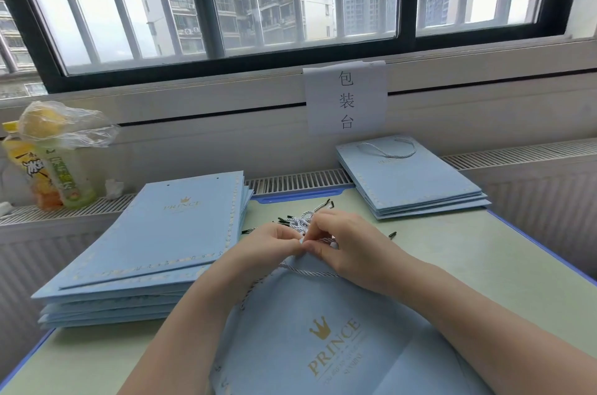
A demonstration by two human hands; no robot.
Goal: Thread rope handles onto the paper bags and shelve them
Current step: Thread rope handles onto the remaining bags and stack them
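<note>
A light blue paper bag (326,339) with a gold crown and PRINCE print lies flat in front of me. My left hand (268,242) and my right hand (342,242) meet at its top edge, both pinching there. A silver-blue rope handle (310,272) loops across the bag just below my fingers. What exactly each fingertip pinches is hidden by the fingers. Beyond my hands lies a pile of loose rope handles (303,217) with black tips.
A stack of bags without handles (155,239) sits at the left. A smaller stack of bags with a rope handle on top (410,178) sits at the back right. Drink bottles (48,165) and a plastic bag stand on the radiator ledge at far left. A paper sign (345,100) hangs below the window.
</note>
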